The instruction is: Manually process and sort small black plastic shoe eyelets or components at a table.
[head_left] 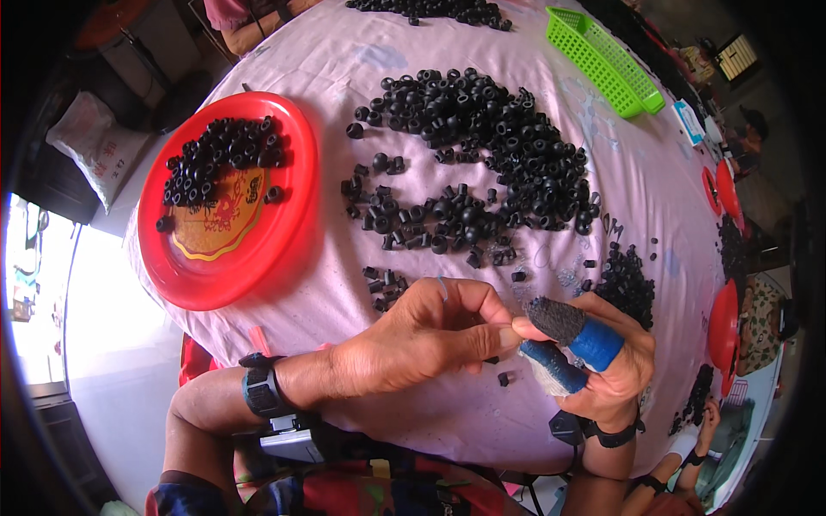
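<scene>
Near the front of the cloth-covered table, my left hand (430,340) and my right hand (615,365) meet at the fingertips. Both hands are closed in a pinch, and whatever lies between the fingers is too small or hidden to make out. Blue and dark grey finger covers (595,342) wrap two digits of my right hand. Beyond my hands spreads a big heap of small black ring-like and cylindrical pieces (525,142). A looser group of black pieces (430,215) lies closer to me. Just past my right hand is a pile of smaller black pieces (625,284).
On the left, a round red plate (297,172) holds several black pieces. A green plastic basket (602,64) stands at the far right. More black pieces (439,10) lie at the far edge. Another person's hand (710,419) reaches in at the right, near a red plate (721,331).
</scene>
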Motion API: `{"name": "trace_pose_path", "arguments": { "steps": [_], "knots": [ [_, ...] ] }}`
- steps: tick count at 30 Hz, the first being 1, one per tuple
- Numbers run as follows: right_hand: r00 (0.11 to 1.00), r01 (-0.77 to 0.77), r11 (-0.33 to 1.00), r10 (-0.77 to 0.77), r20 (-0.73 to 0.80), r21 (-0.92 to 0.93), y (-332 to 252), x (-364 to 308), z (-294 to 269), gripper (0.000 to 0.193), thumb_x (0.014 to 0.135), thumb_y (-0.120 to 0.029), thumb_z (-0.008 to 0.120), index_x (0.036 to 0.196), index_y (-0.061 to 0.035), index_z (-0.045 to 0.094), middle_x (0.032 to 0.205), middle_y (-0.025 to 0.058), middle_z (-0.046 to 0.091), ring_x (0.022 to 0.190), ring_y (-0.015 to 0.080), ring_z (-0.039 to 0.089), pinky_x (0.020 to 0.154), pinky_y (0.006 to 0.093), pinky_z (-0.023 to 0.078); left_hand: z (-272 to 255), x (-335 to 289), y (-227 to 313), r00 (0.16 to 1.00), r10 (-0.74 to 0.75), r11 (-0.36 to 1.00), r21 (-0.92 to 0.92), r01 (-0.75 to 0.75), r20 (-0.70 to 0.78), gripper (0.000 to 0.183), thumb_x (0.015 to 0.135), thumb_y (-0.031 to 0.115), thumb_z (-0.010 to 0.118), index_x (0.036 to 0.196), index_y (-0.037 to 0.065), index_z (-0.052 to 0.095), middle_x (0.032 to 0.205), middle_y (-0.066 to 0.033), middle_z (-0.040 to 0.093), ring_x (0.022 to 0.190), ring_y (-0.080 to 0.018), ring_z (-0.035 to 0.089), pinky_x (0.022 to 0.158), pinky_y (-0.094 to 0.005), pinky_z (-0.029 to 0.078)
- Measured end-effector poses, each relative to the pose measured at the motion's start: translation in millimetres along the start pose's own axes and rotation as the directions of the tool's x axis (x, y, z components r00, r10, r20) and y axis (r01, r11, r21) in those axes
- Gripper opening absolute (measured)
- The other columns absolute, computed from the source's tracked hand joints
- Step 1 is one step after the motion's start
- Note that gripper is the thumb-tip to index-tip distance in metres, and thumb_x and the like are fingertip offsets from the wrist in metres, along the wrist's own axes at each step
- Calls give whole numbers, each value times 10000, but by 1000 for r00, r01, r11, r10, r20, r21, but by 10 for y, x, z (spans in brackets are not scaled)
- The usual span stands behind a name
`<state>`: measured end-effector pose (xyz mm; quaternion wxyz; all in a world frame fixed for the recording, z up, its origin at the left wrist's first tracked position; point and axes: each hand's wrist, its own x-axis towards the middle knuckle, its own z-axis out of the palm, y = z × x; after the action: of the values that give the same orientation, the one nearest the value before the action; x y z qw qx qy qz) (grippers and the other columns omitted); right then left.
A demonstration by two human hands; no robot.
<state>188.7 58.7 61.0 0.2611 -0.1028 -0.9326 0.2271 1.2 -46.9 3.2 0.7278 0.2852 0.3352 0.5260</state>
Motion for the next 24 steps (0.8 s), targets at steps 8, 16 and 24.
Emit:
{"name": "trace_pose_path", "arguments": {
  "steps": [8,16,24],
  "knots": [
    [997,-57,997,54,53,53,21,-35,-36,478,572,6,805,1046,-5,745,883,120,736,753,252,723,633,324,589,-8,-3,43,1000,2,994,112,-3,7,123,961,165,679,965,48,640,792,48,612,701,-15,559,625,-184,445],
    [1000,-4,997,1,30,73,41,-23,37,472,558,14,779,1029,-4,740,882,110,726,754,238,707,617,313,579,16,30,18,1000,-16,999,48,17,-18,185,961,208,683,917,30,659,749,43,584,667,-30,513,590,-205,419],
    [999,37,997,-35,-41,64,73,-15,109,468,564,48,730,1028,-7,739,858,106,708,712,231,686,575,306,544,11,-8,-39,1000,-1,1000,-22,1,-21,171,967,209,674,939,41,661,796,40,605,671,-27,531,589,-195,428]
  ]
}}
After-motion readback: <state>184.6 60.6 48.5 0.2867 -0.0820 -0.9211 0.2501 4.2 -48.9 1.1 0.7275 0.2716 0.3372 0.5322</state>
